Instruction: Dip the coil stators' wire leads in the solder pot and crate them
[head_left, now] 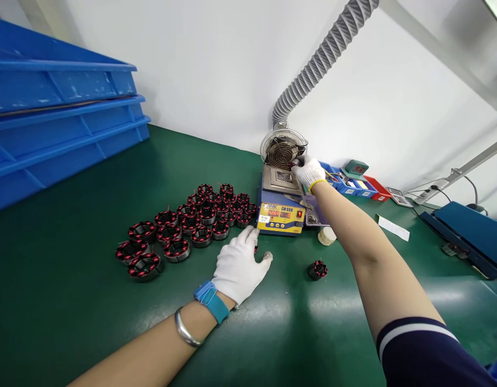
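My right hand (310,171), in a white glove with a yellow cuff, pinches a motor stator (292,165) above the right side of a solder pot (281,215). The glove covers much of that stator. My left hand (240,264), also white-gloved, rests on the green bench in front of the pot. Its fingers and thumb curve around another stator (256,250), of which only a small red and black piece shows. Left of the pot stand several black stators with red windings (189,224) in a close group. One lone stator (317,270) lies at the right.
Stacked blue crates (66,118) fill the left. Behind the pot a fume duct (324,59) ends in a round fan guard (282,153). Small blue bins (348,185), a red bin (377,189), a white round pad (326,236) and a blue machine (466,231) stand at the right.
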`<state>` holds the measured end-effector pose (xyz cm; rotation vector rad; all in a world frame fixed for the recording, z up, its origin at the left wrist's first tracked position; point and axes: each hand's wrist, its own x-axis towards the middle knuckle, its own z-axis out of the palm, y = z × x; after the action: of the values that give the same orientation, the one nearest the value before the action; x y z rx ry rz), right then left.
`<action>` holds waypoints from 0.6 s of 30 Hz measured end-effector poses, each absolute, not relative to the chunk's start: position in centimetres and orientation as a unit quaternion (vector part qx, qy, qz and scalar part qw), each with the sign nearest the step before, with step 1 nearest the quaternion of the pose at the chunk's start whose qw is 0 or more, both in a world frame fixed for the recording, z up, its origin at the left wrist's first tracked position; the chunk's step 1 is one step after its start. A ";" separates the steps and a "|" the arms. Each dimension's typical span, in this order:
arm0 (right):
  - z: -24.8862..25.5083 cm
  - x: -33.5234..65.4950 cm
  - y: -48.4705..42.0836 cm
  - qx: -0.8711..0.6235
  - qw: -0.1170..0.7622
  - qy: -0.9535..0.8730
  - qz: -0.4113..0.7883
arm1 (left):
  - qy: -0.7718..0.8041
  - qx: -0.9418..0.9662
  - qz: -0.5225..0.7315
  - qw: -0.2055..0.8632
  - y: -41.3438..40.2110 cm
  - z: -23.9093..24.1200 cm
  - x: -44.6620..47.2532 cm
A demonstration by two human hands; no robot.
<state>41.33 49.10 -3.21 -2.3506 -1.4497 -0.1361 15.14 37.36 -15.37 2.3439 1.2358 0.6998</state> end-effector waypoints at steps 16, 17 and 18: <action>-2.2 41.0 48.0 -0.841 0.233 -0.487 -0.032 | 0.403 0.821 0.304 0.266 37.1 -15.5 15.1; -1.9 40.9 47.4 -0.836 0.254 -0.486 -0.007 | 0.395 0.819 0.311 0.278 37.1 -15.5 15.1; -1.6 40.9 46.6 -0.827 0.280 -0.486 0.030 | 0.385 0.816 0.318 0.289 37.0 -15.5 15.0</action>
<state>40.86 46.56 -1.59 -2.2175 -1.3024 0.0817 15.05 37.00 -15.52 2.1789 1.0283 0.8486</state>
